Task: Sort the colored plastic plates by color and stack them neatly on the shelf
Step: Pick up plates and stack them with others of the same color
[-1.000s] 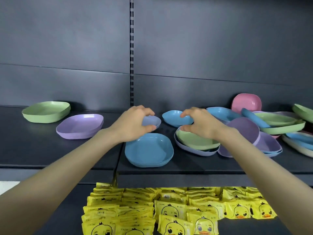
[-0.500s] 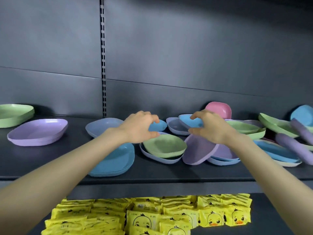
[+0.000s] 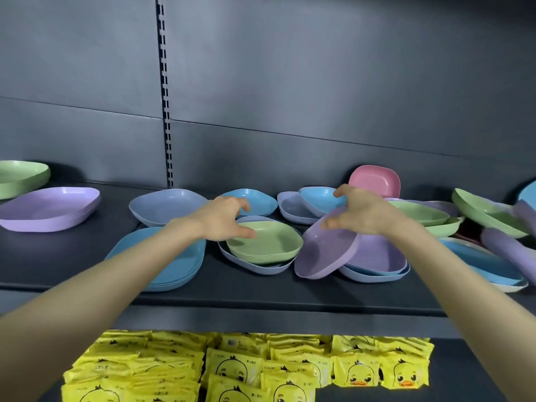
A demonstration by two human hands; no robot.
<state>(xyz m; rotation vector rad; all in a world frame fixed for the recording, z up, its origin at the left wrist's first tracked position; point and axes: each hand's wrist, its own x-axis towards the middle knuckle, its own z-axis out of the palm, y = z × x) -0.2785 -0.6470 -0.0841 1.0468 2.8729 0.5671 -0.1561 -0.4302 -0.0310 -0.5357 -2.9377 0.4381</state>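
Mixed pastel plates (image 3: 264,242) in a jumble on dark shelf (image 3: 246,288)

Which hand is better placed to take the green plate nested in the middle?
Left: the left hand is at the green plate's left rim, while the right hand is over the tilted purple plate.

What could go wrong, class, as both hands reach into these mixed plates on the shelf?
The tilted purple plate leans on a stack beneath the right hand; a nudge might slide it off the shelf. The green plate by the left hand sits nested in another, which may lift with it.
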